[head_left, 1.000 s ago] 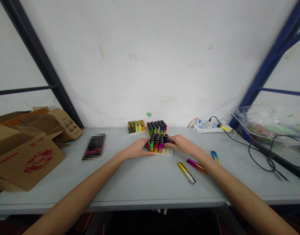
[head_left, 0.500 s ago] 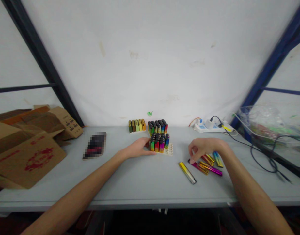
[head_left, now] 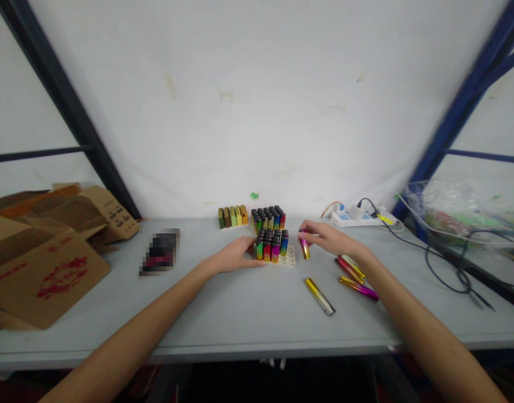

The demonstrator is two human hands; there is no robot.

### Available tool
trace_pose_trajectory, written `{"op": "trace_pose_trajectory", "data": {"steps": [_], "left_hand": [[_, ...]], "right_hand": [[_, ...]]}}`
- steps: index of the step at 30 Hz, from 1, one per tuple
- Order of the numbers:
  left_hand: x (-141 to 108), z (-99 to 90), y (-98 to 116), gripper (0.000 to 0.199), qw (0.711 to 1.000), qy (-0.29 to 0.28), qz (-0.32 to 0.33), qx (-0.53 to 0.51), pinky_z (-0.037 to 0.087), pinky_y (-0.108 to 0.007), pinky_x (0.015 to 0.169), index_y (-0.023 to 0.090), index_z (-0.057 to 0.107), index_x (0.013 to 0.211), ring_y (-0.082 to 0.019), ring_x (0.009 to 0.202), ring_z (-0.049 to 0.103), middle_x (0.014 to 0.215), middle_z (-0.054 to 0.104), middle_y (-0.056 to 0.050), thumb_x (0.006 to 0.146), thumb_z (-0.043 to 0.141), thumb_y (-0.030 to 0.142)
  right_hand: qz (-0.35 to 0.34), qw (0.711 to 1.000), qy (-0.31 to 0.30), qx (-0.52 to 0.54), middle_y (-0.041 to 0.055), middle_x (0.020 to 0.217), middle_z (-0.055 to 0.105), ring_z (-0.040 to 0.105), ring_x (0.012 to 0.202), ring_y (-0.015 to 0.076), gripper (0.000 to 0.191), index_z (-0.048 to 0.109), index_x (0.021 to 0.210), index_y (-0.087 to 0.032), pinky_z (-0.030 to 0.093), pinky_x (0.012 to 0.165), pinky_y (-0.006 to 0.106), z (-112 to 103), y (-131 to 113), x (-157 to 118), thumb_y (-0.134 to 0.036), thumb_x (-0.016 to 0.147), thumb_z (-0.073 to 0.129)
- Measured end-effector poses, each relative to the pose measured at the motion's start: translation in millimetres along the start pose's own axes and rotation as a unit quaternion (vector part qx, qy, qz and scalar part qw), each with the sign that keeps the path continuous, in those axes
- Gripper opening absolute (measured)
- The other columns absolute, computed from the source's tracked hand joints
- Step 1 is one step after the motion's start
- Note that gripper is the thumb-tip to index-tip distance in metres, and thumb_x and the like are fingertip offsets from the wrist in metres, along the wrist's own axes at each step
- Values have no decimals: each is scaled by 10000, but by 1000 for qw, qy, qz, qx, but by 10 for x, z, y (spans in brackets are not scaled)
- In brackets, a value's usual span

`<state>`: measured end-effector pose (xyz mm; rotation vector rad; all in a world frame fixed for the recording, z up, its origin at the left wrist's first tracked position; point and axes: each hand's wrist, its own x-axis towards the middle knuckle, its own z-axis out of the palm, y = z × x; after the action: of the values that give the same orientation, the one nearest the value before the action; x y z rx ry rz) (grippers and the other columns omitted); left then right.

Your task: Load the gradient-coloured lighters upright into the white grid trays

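Note:
My right hand [head_left: 326, 236] pinches a purple-and-gold lighter [head_left: 305, 249] by its upper end, just right of a white tray [head_left: 288, 258]. Colourful lighters [head_left: 267, 249] stand upright in the tray's left and back part, and bare holes show at its right. With thumb and fingers curved around the left side, my left hand [head_left: 235, 254] holds the tray; its fingertips are partly hidden behind the lighters. A yellow-and-silver lighter [head_left: 319, 296] lies nearer the front edge. Several more metallic lighters [head_left: 359, 287] lie below my right wrist.
Behind the tray stand a second block of black-topped lighters [head_left: 268, 217] and a block of green and yellow ones [head_left: 232, 216]. Cardboard boxes [head_left: 59, 268] and a blurred dark item [head_left: 160, 251] are at left. A power strip [head_left: 349, 217], cables [head_left: 462, 274] and plastic wrap [head_left: 449, 207] occupy the right.
My right hand has picked a purple-and-gold lighter from the loose pile and brought it left and up beside the tray. My left hand stays on the tray.

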<state>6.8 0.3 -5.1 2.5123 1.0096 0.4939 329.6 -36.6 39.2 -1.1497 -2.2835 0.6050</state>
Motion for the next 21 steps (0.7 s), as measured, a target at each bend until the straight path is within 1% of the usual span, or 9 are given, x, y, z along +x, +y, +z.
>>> {"op": "trace_pose_trajectory", "data": {"steps": [3, 4, 6, 8, 11, 14, 16, 19, 21], "left_hand": [[7, -2, -12, 585, 1000, -9, -1, 10, 494, -336, 749, 152, 663, 1005, -252, 831, 631, 941, 686, -76, 784, 700, 692], [9, -1, -19, 580, 1000, -13, -2, 13, 492, -334, 745, 151, 662, 999, -251, 828, 631, 939, 685, -76, 786, 700, 689], [12, 4, -31, 571, 1000, -16, -2, 12, 491, -329, 736, 154, 661, 997, -245, 819, 631, 935, 686, -72, 789, 700, 684], [12, 9, -35, 574, 1000, -10, -1, 3, 497, -328, 735, 156, 663, 1013, -243, 819, 633, 941, 691, -71, 785, 707, 681], [7, 10, -26, 581, 1000, -4, 3, -15, 511, -336, 757, 154, 667, 1054, -247, 835, 637, 967, 700, -77, 782, 723, 664], [2, 2, -13, 576, 1000, -12, 5, -27, 521, -340, 775, 154, 667, 1089, -249, 846, 642, 988, 709, -79, 790, 732, 643], [2, -3, -10, 575, 999, -16, 5, -28, 524, -341, 781, 151, 666, 1097, -249, 850, 646, 1001, 712, -82, 795, 732, 636], [6, -3, -14, 582, 1000, -16, 3, -16, 524, -345, 788, 144, 665, 1087, -253, 859, 650, 1012, 711, -92, 800, 722, 647], [11, 1, -18, 595, 1000, -12, 4, -3, 522, -350, 786, 143, 663, 1084, -257, 860, 651, 1007, 708, -95, 800, 713, 663]], "right_hand": [[2, 989, -4, 149, 78, 967, 715, 661, 841, 184, 377, 563, 1032, -192, 545, 759, 337, 22, -80, -7, -565, 979, 550], [-3, 984, -5, 179, 68, 940, 718, 659, 818, 177, 370, 546, 1033, -197, 542, 739, 327, 31, -111, -9, -561, 971, 572], [-17, 979, -2, 205, 42, 863, 705, 639, 762, 164, 366, 530, 1027, -200, 524, 701, 310, 52, -169, -4, -551, 957, 606], [-28, 979, 21, 199, 22, 817, 668, 617, 742, 155, 368, 538, 1024, -196, 511, 695, 301, 77, -217, 11, -552, 957, 604], [-28, 985, 76, 152, -5, 743, 596, 582, 695, 141, 374, 551, 996, -190, 492, 683, 289, 132, -274, 42, -563, 991, 531], [-2, 986, 119, 117, -31, 695, 529, 511, 592, 122, 394, 539, 969, -200, 438, 585, 263, 211, -309, 68, -584, 1012, 460], [8, 985, 143, 98, -30, 715, 525, 488, 593, 120, 395, 536, 983, -205, 408, 568, 252, 271, -314, 81, -588, 1015, 444], [2, 985, 160, 69, -26, 727, 547, 490, 640, 132, 372, 539, 1015, -206, 388, 610, 254, 354, -297, 101, -563, 1024, 435], [1, 985, 163, 48, -25, 712, 553, 490, 652, 137, 376, 549, 962, -203, 367, 624, 258, 401, -283, 117, -557, 1022, 439]]}}
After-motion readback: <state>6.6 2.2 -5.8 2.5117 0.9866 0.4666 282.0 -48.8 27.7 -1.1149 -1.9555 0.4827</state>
